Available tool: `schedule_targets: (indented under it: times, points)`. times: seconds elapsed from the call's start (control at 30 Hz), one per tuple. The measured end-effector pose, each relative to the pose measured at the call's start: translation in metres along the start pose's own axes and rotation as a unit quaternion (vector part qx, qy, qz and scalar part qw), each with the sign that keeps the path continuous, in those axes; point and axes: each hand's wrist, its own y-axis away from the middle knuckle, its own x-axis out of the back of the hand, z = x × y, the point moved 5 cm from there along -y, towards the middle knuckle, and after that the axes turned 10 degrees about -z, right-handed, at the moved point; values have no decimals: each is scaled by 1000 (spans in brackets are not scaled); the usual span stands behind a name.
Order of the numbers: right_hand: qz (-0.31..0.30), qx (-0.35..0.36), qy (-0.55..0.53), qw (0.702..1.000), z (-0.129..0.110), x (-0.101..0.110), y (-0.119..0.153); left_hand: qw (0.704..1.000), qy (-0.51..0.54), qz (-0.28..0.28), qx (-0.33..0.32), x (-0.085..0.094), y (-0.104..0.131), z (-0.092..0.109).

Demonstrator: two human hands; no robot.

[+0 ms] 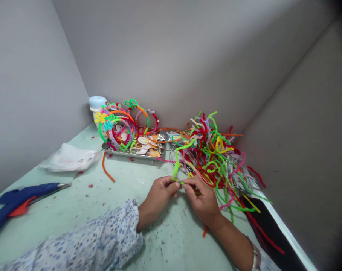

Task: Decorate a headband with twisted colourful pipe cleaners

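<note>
- Speckled blue-and-white cloth sleeve (103, 237), loose and gathered at its cuff, slants across closest to me, covering the person's left forearm.
- Right hand (200, 195): bare, thumb and fingertips pinched narrowly at the low end of a bright lime-green fuzzy pipe cleaner (177, 162); a tiny green bit shows at its tips.
- Left hand (160, 195): bare, facing the right hand almost tip to tip, thumb and finger closed on that same low end. From there the pipe cleaner rises, kinked, between the hands and the heap beyond.
- Dark blue plastic tool (21, 199) with an orange trigger-like part and metal tip, lying at far left on the pale green, speck-strewn tabletop (103, 192).
- Crumpled translucent white plastic bag (72, 160), behind the tool.
- Large tangled heap of multicoloured pipe cleaners (213, 162), beyond the right hand.
- Shallow silver metal tray (125, 153), holding flat white and orange pieces; colourful fuzzy hoops (145, 116) with looped flowers stand there.
- White jar with pale blue lid (97, 101), behind the hoops.
- Plain grey wall (173, 56), farthest back.
</note>
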Motion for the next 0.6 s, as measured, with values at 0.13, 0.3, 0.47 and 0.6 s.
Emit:
schedule_targets:
  times: [0.13,0.3,0.47,0.6]
  points:
    - [8,-12,-8,1000,3,-1,1,1000,24,-8,0,-1,-1,2]
    - [12,-10,-18,1000,1,0,1,999,49,-23,-1,-2,-3,3]
    - [4,-17,-29,999,-1,1,0,999,42,-25,-3,-3,-3,4]
    - [-6,-18,-32,999,-1,1,-1,999,32,-30,-9,-3,-2,4]
